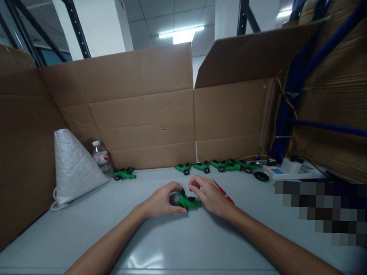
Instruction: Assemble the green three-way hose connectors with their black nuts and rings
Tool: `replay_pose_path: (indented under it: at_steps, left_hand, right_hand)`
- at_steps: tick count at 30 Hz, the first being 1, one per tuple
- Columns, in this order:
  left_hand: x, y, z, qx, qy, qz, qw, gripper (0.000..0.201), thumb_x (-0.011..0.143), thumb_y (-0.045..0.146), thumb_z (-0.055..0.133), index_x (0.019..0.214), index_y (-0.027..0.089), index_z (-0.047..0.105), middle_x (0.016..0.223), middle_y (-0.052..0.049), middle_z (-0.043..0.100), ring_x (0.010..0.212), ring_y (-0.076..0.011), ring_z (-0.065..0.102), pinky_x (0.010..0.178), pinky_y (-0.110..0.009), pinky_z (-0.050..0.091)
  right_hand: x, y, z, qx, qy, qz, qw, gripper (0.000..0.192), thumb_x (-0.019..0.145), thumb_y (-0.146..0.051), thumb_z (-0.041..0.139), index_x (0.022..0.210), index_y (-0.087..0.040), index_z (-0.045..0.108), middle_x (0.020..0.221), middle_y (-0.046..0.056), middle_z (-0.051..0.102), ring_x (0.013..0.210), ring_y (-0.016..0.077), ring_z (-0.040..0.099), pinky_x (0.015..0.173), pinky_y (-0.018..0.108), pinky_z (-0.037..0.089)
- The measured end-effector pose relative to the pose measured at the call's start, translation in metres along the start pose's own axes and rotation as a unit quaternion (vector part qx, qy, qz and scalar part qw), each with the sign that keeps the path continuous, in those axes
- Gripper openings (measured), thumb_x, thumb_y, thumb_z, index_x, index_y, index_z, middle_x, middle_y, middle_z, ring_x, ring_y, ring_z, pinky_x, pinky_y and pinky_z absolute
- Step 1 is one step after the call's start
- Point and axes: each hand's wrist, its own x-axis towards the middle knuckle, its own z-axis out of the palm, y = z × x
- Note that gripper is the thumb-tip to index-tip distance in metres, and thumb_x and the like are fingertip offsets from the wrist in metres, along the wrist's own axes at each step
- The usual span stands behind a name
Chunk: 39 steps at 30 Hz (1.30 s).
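My left hand (161, 201) fingers grasping green toy vehicle (187, 202) | my right hand (208, 195) fingers pinching its other end | vehicle resting mid-surface (156, 241) | more green vehicles (218, 165) along far edge

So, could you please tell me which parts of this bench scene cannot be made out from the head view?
- Green toy: its middle is hidden between the left hand and right hand.
- Red tool: its near end lies under the right hand.
- Bottle: label too small to read; base hidden by the white bag.
- Right side of the table: a pixelated patch covers it.
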Motion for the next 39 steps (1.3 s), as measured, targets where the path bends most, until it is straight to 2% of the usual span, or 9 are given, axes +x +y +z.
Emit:
replay_pose_path:
  at_steps: [4, 9, 17, 28, 34, 39]
  left_hand:
    - [0.001, 0.008, 0.003, -0.025, -0.022, 0.004, 0.999, 0.077, 0.070, 0.058, 0.089, 0.136, 0.025, 0.065, 0.130, -0.009, 0.071, 0.118, -0.0292, 0.067, 0.106, -0.040, 0.050]
    - [0.000, 0.012, 0.005, -0.033, -0.042, 0.007, 0.999, 0.078, 0.069, 0.057, 0.090, 0.137, 0.026, 0.066, 0.133, -0.007, 0.072, 0.120, -0.0301, 0.068, 0.106, -0.038, 0.050]
    - [0.000, 0.012, 0.005, -0.017, -0.052, 0.006, 0.999, 0.076, 0.069, 0.058, 0.090, 0.134, 0.026, 0.067, 0.124, -0.004, 0.075, 0.109, -0.0277, 0.071, 0.098, -0.034, 0.052]
    - [0.001, 0.016, 0.004, -0.033, -0.051, 0.014, 0.998, 0.074, 0.069, 0.052, 0.092, 0.132, 0.022, 0.066, 0.131, -0.009, 0.071, 0.118, -0.0282, 0.066, 0.104, -0.034, 0.047]
    - [0.000, 0.012, 0.003, -0.017, -0.039, 0.017, 0.999, 0.074, 0.071, 0.055, 0.091, 0.132, 0.022, 0.064, 0.128, -0.010, 0.070, 0.117, -0.0290, 0.065, 0.104, -0.037, 0.047]
    - [0.000, 0.009, 0.002, -0.002, -0.026, 0.006, 1.000, 0.072, 0.070, 0.058, 0.090, 0.126, 0.020, 0.064, 0.125, -0.012, 0.068, 0.114, -0.0292, 0.064, 0.102, -0.039, 0.047]
  right_hand:
    - [-0.003, -0.005, -0.001, 0.007, -0.013, -0.017, 1.000, 0.013, 0.106, -0.027, 0.053, 0.097, -0.022, 0.062, 0.095, 0.003, 0.066, 0.093, 0.0206, 0.060, 0.083, 0.031, 0.043]
    - [-0.006, -0.009, -0.003, -0.038, -0.040, -0.041, 0.998, 0.016, 0.108, -0.030, 0.053, 0.098, -0.022, 0.062, 0.095, 0.003, 0.066, 0.095, 0.0218, 0.058, 0.088, 0.034, 0.041]
    - [-0.008, -0.004, -0.003, -0.086, -0.061, -0.084, 0.991, 0.018, 0.109, -0.032, 0.052, 0.099, -0.022, 0.063, 0.095, 0.003, 0.068, 0.094, 0.0215, 0.059, 0.094, 0.037, 0.038]
    - [-0.006, -0.004, -0.004, -0.079, -0.086, -0.105, 0.988, 0.016, 0.108, -0.035, 0.056, 0.101, -0.023, 0.065, 0.099, 0.003, 0.071, 0.100, 0.0223, 0.061, 0.093, 0.038, 0.034]
    - [-0.006, -0.007, -0.004, -0.049, -0.062, -0.091, 0.993, 0.015, 0.110, -0.031, 0.052, 0.105, -0.024, 0.064, 0.103, 0.002, 0.071, 0.100, 0.0202, 0.062, 0.092, 0.035, 0.036]
    - [0.000, 0.009, -0.007, -0.095, 0.019, -0.039, 0.995, 0.015, 0.109, -0.029, 0.049, 0.104, -0.022, 0.062, 0.101, 0.004, 0.072, 0.097, 0.0215, 0.063, 0.088, 0.034, 0.038]
